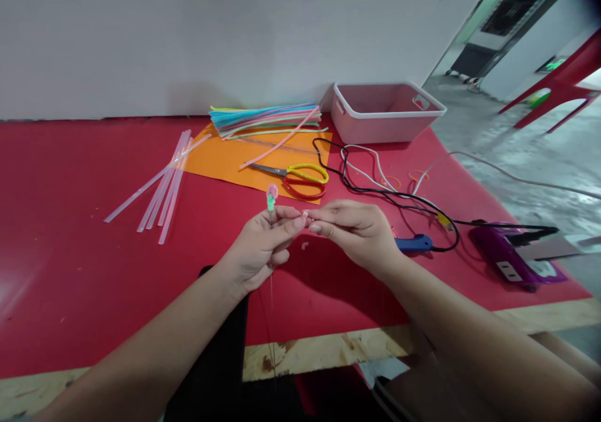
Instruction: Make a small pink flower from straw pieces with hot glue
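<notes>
My left hand (267, 247) is closed around a thin wire stem (271, 290), which runs down past the table's front edge. At the stem's top sits a small fuzzy flower bud (272, 195), pink above and green below, like pipe cleaner. My right hand (357, 228) is closed in a pinch. Between the fingertips of both hands is a small pink fuzzy piece (305, 216), its shape partly hidden by the fingers. Just below on the red table lies a tiny pink scrap (305, 245). A blue-handled corded tool (414, 243) lies beside my right wrist, partly hidden.
Scissors (300, 178) and a pipe cleaner bundle (267, 120) lie on orange paper (220, 159). Translucent sticks (169, 187) are at left. A pink basket (375, 128) stands behind, with tangled cables (357, 187) in front. A purple power strip (511, 256) sits right.
</notes>
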Available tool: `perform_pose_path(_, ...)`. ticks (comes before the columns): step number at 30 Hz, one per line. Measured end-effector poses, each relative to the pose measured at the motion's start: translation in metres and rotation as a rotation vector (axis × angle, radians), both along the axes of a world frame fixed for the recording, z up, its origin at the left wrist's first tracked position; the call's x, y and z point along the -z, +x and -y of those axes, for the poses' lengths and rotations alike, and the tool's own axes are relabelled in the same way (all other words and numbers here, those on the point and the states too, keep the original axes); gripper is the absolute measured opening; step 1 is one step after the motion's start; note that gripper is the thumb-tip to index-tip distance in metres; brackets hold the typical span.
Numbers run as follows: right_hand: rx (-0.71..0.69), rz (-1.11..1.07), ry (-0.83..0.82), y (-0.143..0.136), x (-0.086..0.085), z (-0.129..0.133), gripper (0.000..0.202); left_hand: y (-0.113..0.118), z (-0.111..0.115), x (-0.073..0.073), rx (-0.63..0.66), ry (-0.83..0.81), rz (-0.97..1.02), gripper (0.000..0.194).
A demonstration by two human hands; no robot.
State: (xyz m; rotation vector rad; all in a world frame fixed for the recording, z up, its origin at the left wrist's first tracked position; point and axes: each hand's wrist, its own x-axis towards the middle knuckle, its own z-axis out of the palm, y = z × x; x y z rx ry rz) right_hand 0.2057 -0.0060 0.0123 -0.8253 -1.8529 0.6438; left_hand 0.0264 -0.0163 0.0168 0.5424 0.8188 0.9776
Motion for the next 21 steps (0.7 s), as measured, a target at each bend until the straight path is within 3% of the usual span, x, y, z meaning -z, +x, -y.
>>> perform_pose_path(6,0.087,0.122,0.169,0.002,-0.006,0.0041,0.009,0.0001,-0.0008,0.001,-0.048,0.005,-0.041,0.032)
perform_pose_path(8,0.129,0.128,0.113,0.003,-0.0063,0.004,0.008,-0.0005,-0.0013,0.0009,-0.06,-0.003,-0.04,0.034)
perform_pose_path(11,0.191,0.064,-0.073,0.0043,-0.0038,0.0019,0.023,-0.001,-0.0019,0.0008,-0.068,-0.025,-0.037,0.036)
perform_pose_path(17,0.13,0.046,-0.283,0.006,-0.0036,-0.0005,0.044,-0.0008,-0.002,0.0009,-0.076,-0.043,-0.047,0.035)
perform_pose_path(21,0.053,-0.063,-0.369,0.0058,-0.0041,-0.0014,0.029,-0.0009,-0.0027,-0.0002,-0.08,-0.058,-0.049,0.041)
